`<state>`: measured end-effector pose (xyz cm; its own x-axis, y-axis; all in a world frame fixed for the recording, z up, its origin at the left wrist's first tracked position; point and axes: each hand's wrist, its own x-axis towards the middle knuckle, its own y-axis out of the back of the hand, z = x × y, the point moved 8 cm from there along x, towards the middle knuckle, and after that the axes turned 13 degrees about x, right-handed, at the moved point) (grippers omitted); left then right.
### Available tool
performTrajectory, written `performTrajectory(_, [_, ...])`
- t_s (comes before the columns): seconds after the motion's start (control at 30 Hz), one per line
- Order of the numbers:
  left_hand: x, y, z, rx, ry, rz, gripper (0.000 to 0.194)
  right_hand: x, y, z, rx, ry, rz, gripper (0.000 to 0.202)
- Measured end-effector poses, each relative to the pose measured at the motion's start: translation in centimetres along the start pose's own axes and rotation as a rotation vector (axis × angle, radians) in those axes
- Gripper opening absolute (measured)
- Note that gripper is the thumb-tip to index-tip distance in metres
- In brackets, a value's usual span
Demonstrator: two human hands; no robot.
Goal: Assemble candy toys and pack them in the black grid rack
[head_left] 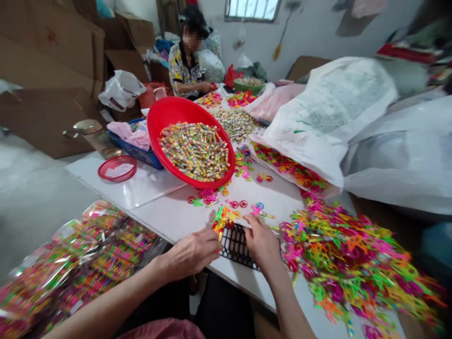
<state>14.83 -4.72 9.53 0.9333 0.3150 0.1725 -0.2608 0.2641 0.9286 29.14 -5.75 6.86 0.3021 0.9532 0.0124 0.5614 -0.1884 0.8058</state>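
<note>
A black plastic rack with rows of slots (237,244) lies at the near table edge between my hands. Bright plastic pieces (226,216) stand in its far left end. My left hand (197,250) is at the rack's left side, its fingers pinched together beside these pieces; what they hold, if anything, is hidden. My right hand (262,239) curls its fingers over the rack's right side and grips it. Loose small toys with round rings (237,204) lie just beyond the rack. To the right spreads a big heap of colourful plastic toys (360,259).
A tilted red basin (155,127) holds many small patterned tubes (196,150). White sacks (318,108) spill toys at the right. A red basket (116,176) and glass mug (93,134) stand left. Packed bags (88,263) lie lower left. A co-worker (187,61) sits at the far end.
</note>
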Motion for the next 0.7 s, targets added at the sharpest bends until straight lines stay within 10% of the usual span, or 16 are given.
performTrajectory(0.17, [2.1, 3.5, -2.9, 0.032, 0.207, 0.275, 0.022, 1.8, -3.7, -1.2, -0.121, 0.208, -0.133, 0.040])
performTrajectory(0.37, [6.0, 0.1, -3.7, 0.208, 0.137, -0.061, 0.021, 4.3, -4.5, 0.0, -0.060, 0.212, -0.156, 0.029])
performTrajectory(0.57, [5.1, -0.1, -4.1, 0.149, 0.077, -0.038, 0.023, 5.0, -1.5, 1.1, 0.027, 0.232, -0.045, 0.035])
performTrajectory(0.7, [4.3, 0.2, -3.4, 0.116, -0.005, -0.035, 0.023, 6.0, 2.8, 6.0, -0.092, -0.072, 0.175, 0.027])
